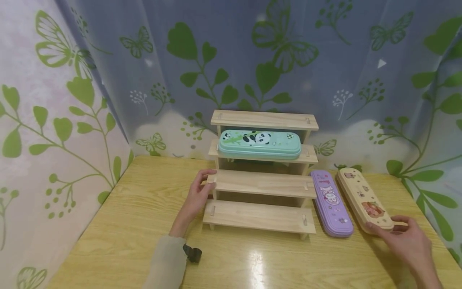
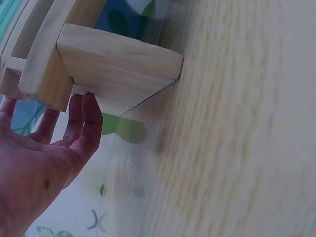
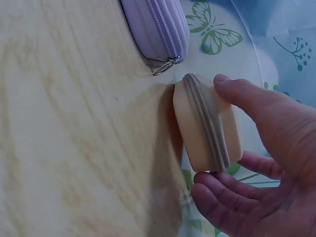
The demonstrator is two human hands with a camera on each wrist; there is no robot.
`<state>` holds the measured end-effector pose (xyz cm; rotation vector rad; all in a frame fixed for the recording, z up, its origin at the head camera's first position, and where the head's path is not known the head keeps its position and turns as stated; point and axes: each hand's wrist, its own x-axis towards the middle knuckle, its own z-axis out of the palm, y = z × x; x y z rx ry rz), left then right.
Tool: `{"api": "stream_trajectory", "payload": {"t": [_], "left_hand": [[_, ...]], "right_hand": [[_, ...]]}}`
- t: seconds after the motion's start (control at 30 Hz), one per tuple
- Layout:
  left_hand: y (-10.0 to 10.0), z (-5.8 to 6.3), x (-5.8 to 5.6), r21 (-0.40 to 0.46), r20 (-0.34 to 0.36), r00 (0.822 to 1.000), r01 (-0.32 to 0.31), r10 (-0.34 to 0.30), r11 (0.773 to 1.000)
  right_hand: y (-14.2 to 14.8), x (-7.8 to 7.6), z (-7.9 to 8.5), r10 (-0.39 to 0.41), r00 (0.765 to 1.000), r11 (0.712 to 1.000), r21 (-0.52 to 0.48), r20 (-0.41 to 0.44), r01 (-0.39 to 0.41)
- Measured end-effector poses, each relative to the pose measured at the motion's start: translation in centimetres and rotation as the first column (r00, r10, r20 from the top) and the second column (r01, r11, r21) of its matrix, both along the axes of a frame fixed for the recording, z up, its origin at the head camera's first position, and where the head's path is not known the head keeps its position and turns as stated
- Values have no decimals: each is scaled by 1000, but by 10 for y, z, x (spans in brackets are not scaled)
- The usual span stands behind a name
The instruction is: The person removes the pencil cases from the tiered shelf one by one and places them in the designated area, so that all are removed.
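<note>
Head view: right hand, fingers pinching cream case; left hand, fingers parted, loosely bent, touching wooden rack.

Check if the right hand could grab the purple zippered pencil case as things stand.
Probably not as is: the right hand grips the cream zippered pencil case. Letting go should free it; the purple zippered pencil case lies close by, its top uncovered.

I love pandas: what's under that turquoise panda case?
Under the panda case is the second shelf from the top. Its ends show; the case hides most of its middle.
</note>
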<state>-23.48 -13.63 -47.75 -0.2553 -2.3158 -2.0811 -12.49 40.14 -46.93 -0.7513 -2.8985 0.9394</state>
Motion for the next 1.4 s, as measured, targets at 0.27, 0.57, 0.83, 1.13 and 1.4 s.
{"api": "stream_trajectory", "payload": {"t": [0.27,0.57,0.83,1.13,1.4], "left_hand": [[0,1,1,5,2,1000,0,0,1000],[1,3,1,17,10,1000,-2,1,1000],[1,2,1,22,14,1000,-6,5,1000],[1,4,1,18,19,1000,-4,4,1000],[1,2,1,30,19,1000,-3,2,1000]], "right_hand": [[1,1,-5,26,1000,999,26,-10,-25],[-3,6,8,50,991,999,22,-127,-47],[-23,5,22,88,887,991,-51,-453,-124],[-58,-12,49,77,756,975,-108,-650,-192],[-84,-28,65,68,683,940,-181,-727,-287]]}}
